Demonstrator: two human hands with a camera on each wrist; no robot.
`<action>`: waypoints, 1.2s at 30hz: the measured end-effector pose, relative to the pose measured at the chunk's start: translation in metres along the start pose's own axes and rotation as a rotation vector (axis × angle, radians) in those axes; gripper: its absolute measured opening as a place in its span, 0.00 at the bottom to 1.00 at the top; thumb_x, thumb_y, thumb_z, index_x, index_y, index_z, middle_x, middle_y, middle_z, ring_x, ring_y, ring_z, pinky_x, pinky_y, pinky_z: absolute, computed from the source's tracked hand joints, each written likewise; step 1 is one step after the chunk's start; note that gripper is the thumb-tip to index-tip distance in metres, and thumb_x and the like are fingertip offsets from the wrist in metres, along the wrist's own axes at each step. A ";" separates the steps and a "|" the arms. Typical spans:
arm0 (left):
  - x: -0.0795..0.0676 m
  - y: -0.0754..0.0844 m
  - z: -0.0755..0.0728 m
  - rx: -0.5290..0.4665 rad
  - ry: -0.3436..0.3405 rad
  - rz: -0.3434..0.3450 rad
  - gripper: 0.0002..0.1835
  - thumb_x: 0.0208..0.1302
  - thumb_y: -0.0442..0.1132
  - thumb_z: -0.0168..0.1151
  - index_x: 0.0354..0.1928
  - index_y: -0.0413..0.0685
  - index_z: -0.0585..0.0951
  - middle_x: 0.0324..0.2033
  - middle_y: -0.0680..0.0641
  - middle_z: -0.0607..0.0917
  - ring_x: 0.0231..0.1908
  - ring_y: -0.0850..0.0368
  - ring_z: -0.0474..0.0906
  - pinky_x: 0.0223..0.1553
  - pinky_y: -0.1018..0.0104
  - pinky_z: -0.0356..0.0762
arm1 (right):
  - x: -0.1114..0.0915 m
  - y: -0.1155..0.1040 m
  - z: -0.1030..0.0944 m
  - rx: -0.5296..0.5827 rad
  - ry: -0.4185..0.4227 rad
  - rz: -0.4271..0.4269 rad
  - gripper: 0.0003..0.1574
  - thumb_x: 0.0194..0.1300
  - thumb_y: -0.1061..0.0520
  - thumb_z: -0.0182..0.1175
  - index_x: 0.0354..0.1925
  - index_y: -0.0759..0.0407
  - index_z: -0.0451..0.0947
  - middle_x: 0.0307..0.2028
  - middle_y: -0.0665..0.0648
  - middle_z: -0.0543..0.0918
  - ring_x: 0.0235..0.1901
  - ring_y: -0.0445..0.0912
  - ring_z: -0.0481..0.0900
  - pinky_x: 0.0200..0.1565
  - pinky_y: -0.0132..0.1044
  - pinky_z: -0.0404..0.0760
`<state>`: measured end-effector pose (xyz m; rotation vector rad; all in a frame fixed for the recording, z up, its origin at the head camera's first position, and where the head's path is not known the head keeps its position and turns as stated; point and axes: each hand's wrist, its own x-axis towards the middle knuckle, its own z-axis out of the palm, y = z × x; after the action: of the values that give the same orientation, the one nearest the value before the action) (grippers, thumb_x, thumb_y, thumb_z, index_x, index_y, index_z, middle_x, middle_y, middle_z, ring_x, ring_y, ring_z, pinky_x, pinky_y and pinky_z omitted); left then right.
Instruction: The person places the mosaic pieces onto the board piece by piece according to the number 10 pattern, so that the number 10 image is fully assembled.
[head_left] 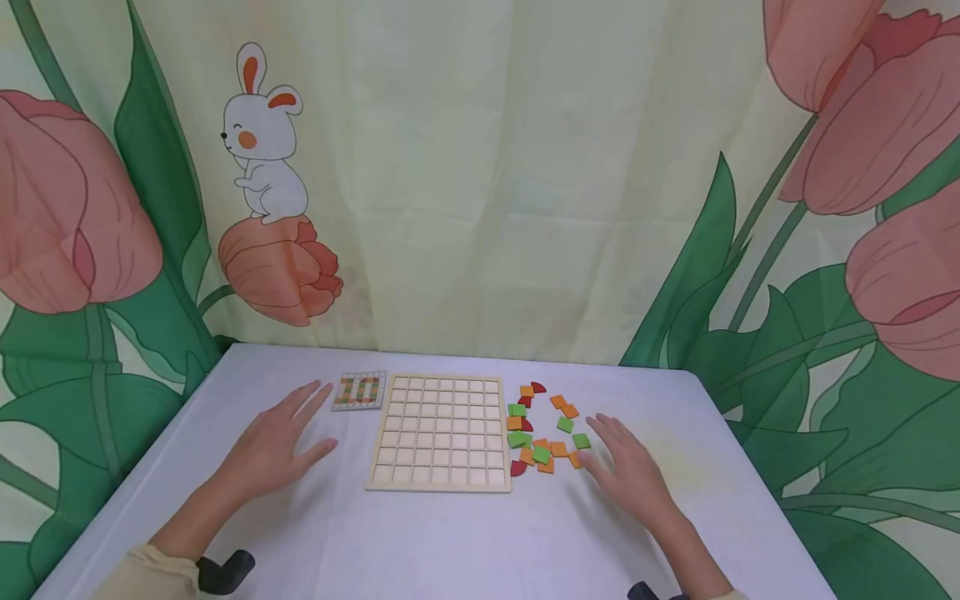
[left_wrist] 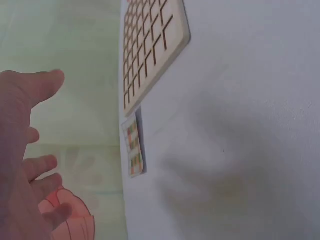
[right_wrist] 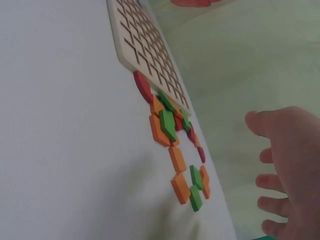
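Two black wrist-worn units (head_left: 227, 573) sit at the near edge of the head view, beside a beige sleeve (head_left: 153, 573) on the left arm. Left hand (head_left: 273, 450): fingers extended and slightly spread, thumb set apart, raised above the white table (head_left: 442, 546). Right hand (head_left: 628, 471): fingers extended, thumb set apart, raised near the loose pieces.

The grid board (head_left: 440, 435) lies flat on the table, between the hands. It is pale, wood-coloured and nearly square, with a raised plain border and thin dividers forming rows of square cells.

To the right of the board lie the loose pieces: red pieces (head_left: 518, 468) with a curved edge, orange squares (head_left: 558, 449) and green squares (head_left: 581, 441). All are flat; several overlap close to the board, and others lie apart.

Just beside the board's far left corner lies a pattern card (head_left: 359, 391), printed with orange and green blocks on a grid.

Behind the table hangs a pale curtain (head_left: 487, 167) with a printed rabbit (head_left: 272, 158) and tulips (head_left: 847, 150).
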<state>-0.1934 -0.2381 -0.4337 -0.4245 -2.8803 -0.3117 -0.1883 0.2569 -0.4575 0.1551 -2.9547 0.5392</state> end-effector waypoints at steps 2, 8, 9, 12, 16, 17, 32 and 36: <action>0.001 0.000 -0.001 -0.069 -0.040 -0.018 0.47 0.60 0.61 0.61 0.76 0.52 0.53 0.71 0.39 0.60 0.68 0.38 0.61 0.58 0.35 0.66 | 0.000 -0.001 0.001 0.059 -0.006 0.015 0.39 0.64 0.43 0.61 0.69 0.52 0.64 0.69 0.62 0.65 0.70 0.61 0.59 0.62 0.64 0.64; 0.006 0.004 0.000 -0.251 -0.120 -0.062 0.52 0.58 0.65 0.62 0.77 0.55 0.48 0.72 0.38 0.59 0.69 0.36 0.59 0.59 0.35 0.66 | 0.003 -0.004 0.003 0.179 0.000 0.027 0.35 0.62 0.45 0.65 0.65 0.51 0.70 0.67 0.59 0.69 0.68 0.58 0.64 0.59 0.60 0.71; 0.007 0.005 0.001 -0.265 -0.118 -0.060 0.53 0.57 0.64 0.63 0.77 0.55 0.48 0.72 0.38 0.59 0.69 0.36 0.59 0.59 0.35 0.66 | 0.004 -0.005 0.004 0.193 0.003 0.026 0.35 0.61 0.46 0.66 0.65 0.50 0.71 0.66 0.59 0.70 0.67 0.58 0.66 0.58 0.59 0.72; 0.008 0.008 0.002 -0.297 -0.112 -0.056 0.53 0.56 0.61 0.66 0.76 0.52 0.50 0.71 0.37 0.60 0.68 0.35 0.60 0.59 0.36 0.67 | 0.006 -0.006 0.006 0.235 0.006 0.031 0.35 0.60 0.49 0.67 0.64 0.51 0.72 0.64 0.59 0.73 0.63 0.56 0.71 0.56 0.55 0.76; 0.008 0.011 0.003 -0.357 -0.122 -0.069 0.52 0.55 0.61 0.67 0.75 0.50 0.54 0.68 0.37 0.64 0.65 0.36 0.65 0.55 0.40 0.72 | 0.009 -0.010 0.010 0.283 -0.004 0.043 0.34 0.59 0.51 0.68 0.63 0.53 0.73 0.61 0.59 0.76 0.56 0.54 0.76 0.52 0.52 0.79; 0.008 0.011 0.002 -0.369 -0.124 -0.074 0.51 0.54 0.61 0.68 0.75 0.51 0.55 0.68 0.37 0.66 0.63 0.36 0.67 0.55 0.41 0.74 | 0.009 -0.012 0.011 0.293 -0.007 0.042 0.34 0.59 0.52 0.68 0.63 0.53 0.73 0.60 0.59 0.77 0.55 0.54 0.77 0.52 0.51 0.79; 0.006 0.013 0.016 -0.417 -0.134 -0.071 0.45 0.56 0.55 0.69 0.71 0.48 0.62 0.63 0.40 0.72 0.59 0.44 0.72 0.53 0.49 0.76 | 0.009 -0.023 0.020 0.304 -0.016 0.044 0.30 0.57 0.55 0.70 0.58 0.56 0.76 0.51 0.57 0.81 0.49 0.51 0.79 0.48 0.47 0.81; 0.008 0.014 0.021 -0.432 -0.139 -0.062 0.43 0.56 0.52 0.70 0.71 0.48 0.63 0.61 0.41 0.74 0.58 0.45 0.73 0.52 0.50 0.77 | 0.009 -0.025 0.023 0.316 -0.008 0.055 0.29 0.55 0.56 0.71 0.56 0.56 0.78 0.49 0.56 0.82 0.46 0.49 0.80 0.46 0.44 0.82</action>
<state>-0.2000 -0.2178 -0.4495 -0.4404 -2.9538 -0.9591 -0.1970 0.2248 -0.4686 0.1074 -2.8677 1.0123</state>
